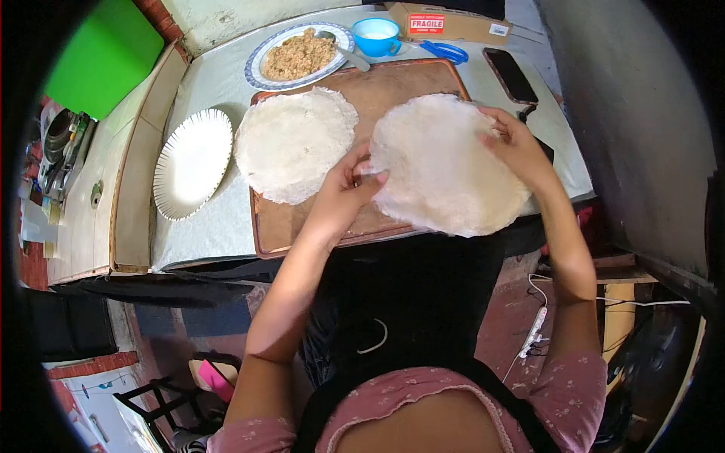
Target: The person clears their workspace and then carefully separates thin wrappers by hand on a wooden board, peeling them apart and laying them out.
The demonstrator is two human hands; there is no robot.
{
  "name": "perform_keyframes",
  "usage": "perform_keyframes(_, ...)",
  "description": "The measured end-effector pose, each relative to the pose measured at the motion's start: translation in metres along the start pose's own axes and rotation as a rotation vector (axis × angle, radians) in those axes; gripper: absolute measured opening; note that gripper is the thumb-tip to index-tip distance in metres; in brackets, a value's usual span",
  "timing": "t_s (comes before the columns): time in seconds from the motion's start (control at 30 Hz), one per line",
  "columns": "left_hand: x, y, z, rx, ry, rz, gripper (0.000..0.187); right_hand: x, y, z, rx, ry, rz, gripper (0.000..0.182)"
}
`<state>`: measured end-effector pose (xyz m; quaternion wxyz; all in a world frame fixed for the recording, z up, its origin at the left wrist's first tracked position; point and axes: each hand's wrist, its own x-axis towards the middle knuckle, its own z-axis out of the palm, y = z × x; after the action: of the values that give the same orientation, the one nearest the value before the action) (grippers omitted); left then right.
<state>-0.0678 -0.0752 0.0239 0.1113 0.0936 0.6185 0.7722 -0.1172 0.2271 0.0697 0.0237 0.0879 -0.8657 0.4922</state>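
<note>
A thin, round, pale wrapper sheet (445, 170) is held up over the right part of a brown board (385, 83). My left hand (355, 181) pinches its left edge, and my right hand (517, 143) grips its upper right edge. Another round sheet (296, 143) lies flat on the board's left side, just left of my left hand. Behind the board, a patterned plate (257, 68) holds a crumbly brown filling (302, 57) with a metal spoon (351, 58) in it.
On the left stands a white fluted paper plate (193, 164). Along the back are a blue cup (376, 38), blue-handled scissors (445, 51) and a cardboard box (461, 26). A dark phone (510, 75) lies at the right. A green container (106, 57) is at the upper left.
</note>
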Motion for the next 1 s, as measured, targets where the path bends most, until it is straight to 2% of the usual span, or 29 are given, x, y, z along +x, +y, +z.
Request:
perform_keyframes(0.03, -0.002, 0.003, -0.001, -0.006, 0.019, -0.013, 0.050, -0.006, -0.001, 0.007, -0.161, 0.030, -0.086, 0.036)
perform_keyframes(0.07, -0.005, 0.008, -0.001, -0.014, 0.036, -0.029, 0.052, -0.015, -0.006, 0.010, -0.127, 0.064, -0.119, 0.044)
perform_keyframes(0.1, -0.008, 0.010, 0.000, -0.022, 0.053, -0.049, 0.053, -0.026, -0.020, 0.014, -0.309, 0.134, -0.243, 0.043)
perform_keyframes(0.17, -0.007, 0.005, 0.001, -0.013, 0.100, 0.034, 0.055, -0.045, -0.044, 0.019, -0.671, 0.272, -0.497, 0.041)
perform_keyframes(0.23, -0.004, 0.003, 0.001, -0.025, 0.113, 0.047, 0.057, -0.061, -0.050, 0.024, -0.525, 0.085, -0.581, 0.036)
perform_keyframes(0.3, -0.006, 0.006, -0.001, -0.058, 0.091, -0.026, 0.059, -0.078, -0.051, 0.037, -0.187, -0.176, -0.413, 0.030)
perform_keyframes(0.4, -0.007, 0.004, -0.002, -0.105, 0.034, -0.004, 0.068, -0.083, -0.051, 0.064, -0.192, -0.112, -0.406, 0.026)
perform_keyframes(0.5, -0.013, 0.005, 0.003, -0.014, -0.030, 0.131, 0.078, -0.076, -0.056, 0.085, -0.256, -0.012, -0.455, 0.024)
perform_keyframes(0.7, -0.023, 0.005, 0.009, -0.026, 0.027, 0.132, 0.089, -0.071, -0.052, 0.097, -0.377, 0.012, -0.448, 0.020)
perform_keyframes(0.77, -0.022, 0.006, 0.009, -0.088, 0.064, 0.078, 0.089, -0.074, -0.061, 0.096, -0.444, -0.009, -0.456, 0.017)
perform_keyframes(0.87, -0.028, 0.009, 0.019, -0.110, 0.120, 0.071, 0.090, -0.074, -0.065, 0.105, -0.382, 0.108, -0.422, 0.012)
perform_keyframes(1.0, -0.030, 0.008, 0.026, -0.059, 0.139, 0.159, 0.090, -0.072, -0.061, 0.097, -0.161, -0.009, -0.288, 0.009)
